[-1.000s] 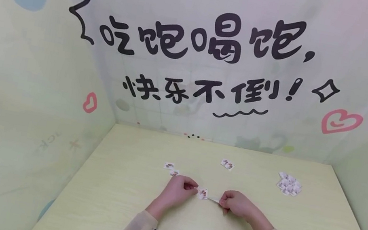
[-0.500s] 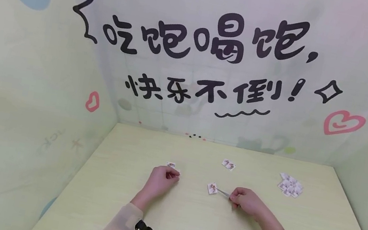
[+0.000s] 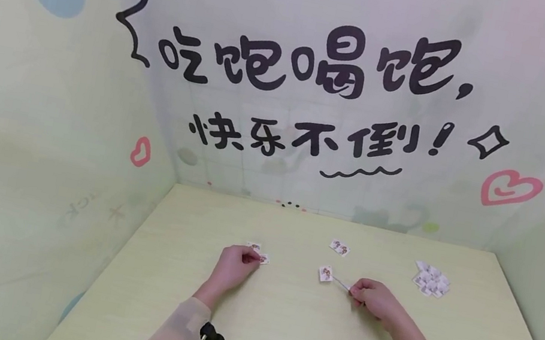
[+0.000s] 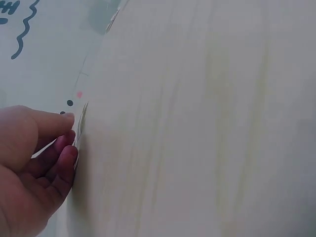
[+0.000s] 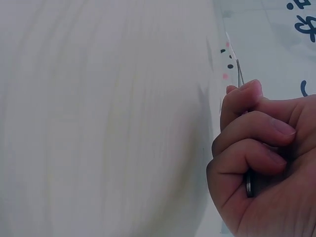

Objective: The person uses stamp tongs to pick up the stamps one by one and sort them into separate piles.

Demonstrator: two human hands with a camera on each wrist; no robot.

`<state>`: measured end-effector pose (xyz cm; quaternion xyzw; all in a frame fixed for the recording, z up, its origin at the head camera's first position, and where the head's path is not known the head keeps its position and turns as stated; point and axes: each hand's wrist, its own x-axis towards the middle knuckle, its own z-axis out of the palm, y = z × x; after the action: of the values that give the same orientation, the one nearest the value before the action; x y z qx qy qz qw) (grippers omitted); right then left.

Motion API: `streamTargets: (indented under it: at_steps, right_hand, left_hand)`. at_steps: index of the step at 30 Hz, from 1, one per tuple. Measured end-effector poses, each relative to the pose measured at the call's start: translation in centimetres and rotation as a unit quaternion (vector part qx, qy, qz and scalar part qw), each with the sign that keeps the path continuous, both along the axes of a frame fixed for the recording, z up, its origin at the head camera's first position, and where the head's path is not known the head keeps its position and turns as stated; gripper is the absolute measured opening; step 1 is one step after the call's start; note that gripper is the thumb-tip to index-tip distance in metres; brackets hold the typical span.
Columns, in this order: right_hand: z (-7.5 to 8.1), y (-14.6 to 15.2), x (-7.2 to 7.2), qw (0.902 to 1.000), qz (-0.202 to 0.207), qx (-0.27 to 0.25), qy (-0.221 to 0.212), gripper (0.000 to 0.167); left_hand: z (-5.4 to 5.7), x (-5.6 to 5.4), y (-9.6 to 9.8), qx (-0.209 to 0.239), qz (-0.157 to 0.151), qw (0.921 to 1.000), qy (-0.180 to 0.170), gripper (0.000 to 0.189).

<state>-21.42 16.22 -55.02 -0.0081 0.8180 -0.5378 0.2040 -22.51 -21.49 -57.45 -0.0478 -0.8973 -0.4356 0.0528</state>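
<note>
In the head view my right hand (image 3: 372, 299) pinches slim metal tweezers (image 3: 342, 283); at their tip is a small white card (image 3: 326, 273) printed with a cartoon figure. A bit of the metal shows above the curled fingers in the right wrist view. My left hand (image 3: 233, 266) is at the left, its fingertips right at one of two small printed cards (image 3: 264, 260) that adjoin corner to corner; the other card (image 3: 254, 246) lies just behind. In the left wrist view its fingers (image 4: 67, 154) are loosely bent, with a gap below the thumb, beside the thin card edges.
Two printed cards (image 3: 340, 247) lie side by side near the back of the pale wooden table (image 3: 277, 329). A heap of small white cards (image 3: 431, 280) sits at the back right. Decorated fabric walls (image 3: 283, 111) enclose the back and sides.
My left hand has left the middle card and moved left to the pair of cards. My right hand has drawn the tweezers and the card at their tip rightward and slightly back.
</note>
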Motion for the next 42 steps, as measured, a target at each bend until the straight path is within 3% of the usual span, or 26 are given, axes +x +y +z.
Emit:
streamTargets:
  at_steps: [8, 17, 24, 32, 42]
  right_hand:
    - [-0.2, 1.4, -1.0, 0.9998, -0.014, -0.01, -0.009, 0.013]
    - [0.0, 2.1, -1.7, 0.9993, -0.026, -0.012, -0.022, 0.014]
    - [0.1, 2.7, -2.3, 0.9988, -0.039, -0.01, -0.026, 0.015]
    - [0.0, 2.7, -3.3, 0.9958, -0.089, -0.011, -0.018, 0.016]
    - [-0.2, 2.1, -3.8, 0.995, -0.097, -0.007, -0.019, 0.017]
  left_hand:
    - [-0.2, -0.5, 0.1, 0.004, 0.02, 0.9998, -0.008, 0.005]
    - [-0.3, -0.7, 0.2, -0.032, 0.026, 0.9991, -0.005, 0.005]
    - [-0.1, -1.0, 0.0, -0.023, 0.025, 0.9992, -0.022, 0.004]
    - [-0.1, -1.2, -0.1, -0.015, 0.026, 0.9989, -0.037, 0.003]
    - [-0.2, -1.1, -0.1, -0.015, 0.035, 0.9983, -0.043, 0.005]
